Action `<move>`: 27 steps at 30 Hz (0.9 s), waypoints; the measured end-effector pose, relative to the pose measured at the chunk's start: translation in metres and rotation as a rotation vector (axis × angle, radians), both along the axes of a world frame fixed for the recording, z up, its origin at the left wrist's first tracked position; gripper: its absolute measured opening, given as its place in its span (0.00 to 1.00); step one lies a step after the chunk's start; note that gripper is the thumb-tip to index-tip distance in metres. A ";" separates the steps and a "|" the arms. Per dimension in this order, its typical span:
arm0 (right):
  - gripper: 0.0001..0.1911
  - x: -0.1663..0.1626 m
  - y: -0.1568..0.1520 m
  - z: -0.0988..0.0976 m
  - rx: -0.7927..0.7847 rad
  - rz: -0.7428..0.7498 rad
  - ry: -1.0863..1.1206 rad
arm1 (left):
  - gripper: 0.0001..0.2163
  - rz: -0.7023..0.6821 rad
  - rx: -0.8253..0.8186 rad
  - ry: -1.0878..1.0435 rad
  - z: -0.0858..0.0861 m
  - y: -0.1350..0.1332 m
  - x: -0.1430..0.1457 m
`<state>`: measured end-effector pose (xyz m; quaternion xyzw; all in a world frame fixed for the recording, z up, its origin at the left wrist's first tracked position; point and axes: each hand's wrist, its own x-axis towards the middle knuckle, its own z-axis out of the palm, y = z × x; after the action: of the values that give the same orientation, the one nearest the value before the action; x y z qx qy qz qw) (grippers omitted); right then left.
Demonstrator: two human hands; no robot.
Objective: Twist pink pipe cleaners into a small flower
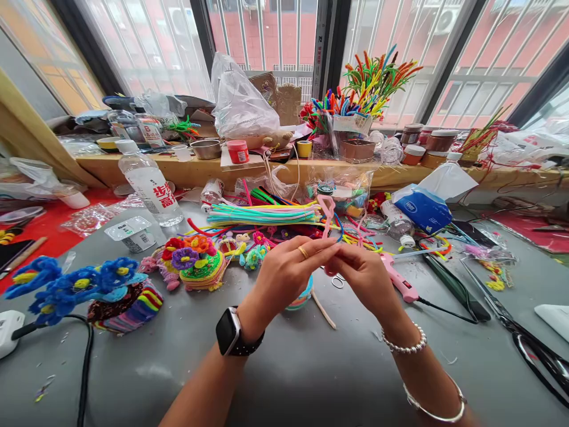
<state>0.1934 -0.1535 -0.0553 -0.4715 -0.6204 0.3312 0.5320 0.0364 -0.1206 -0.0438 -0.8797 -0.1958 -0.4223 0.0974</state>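
Here, on the near side of a thick bundle of pastel fuzzy stems (267, 214), two bare hands meet over a bent pink fuzzy stem (328, 225), which rises past the fingertips by the bundle's right end and folds over at its top. The slim loop could lose its shape, most likely through too hard a squeeze or a springy core; a slack pinch might let it slip. A pink plastic glue gun (402, 283) lies just beside the right hand, to the right of the bundle and on its near side; a bump from the knuckles could shift it, and should it be hot, stray fingers risk a burn.

The left hand (284, 270), its back turned up above a black-strapped smartwatch (228, 332), reaches inward with fingers nearly straight and tips pinched on the stem's base. The right hand (367, 276), wearing a silver beaded bracelet (405, 350), slants in to meet it, thumb and forefinger drawn narrow on the same base. Exactly which fingertips bear on it is hidden where the hands overlap.
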 end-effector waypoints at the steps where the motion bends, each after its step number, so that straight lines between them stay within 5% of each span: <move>1: 0.07 0.000 0.000 0.000 -0.005 -0.001 -0.004 | 0.15 0.003 0.039 0.034 0.000 0.001 -0.002; 16: 0.08 0.017 0.004 0.006 -0.264 0.267 0.041 | 0.07 0.057 0.162 0.045 0.004 0.002 -0.006; 23: 0.10 0.012 0.001 0.006 -0.178 0.124 0.160 | 0.06 0.099 0.105 0.011 0.003 0.001 -0.002; 27: 0.09 0.008 0.001 0.004 -0.130 0.068 0.266 | 0.05 0.094 -0.140 -0.178 0.000 -0.003 0.006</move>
<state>0.2011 -0.1526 -0.0514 -0.4357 -0.5374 0.4478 0.5664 0.0424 -0.1236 -0.0440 -0.8332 -0.2736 -0.4791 0.0375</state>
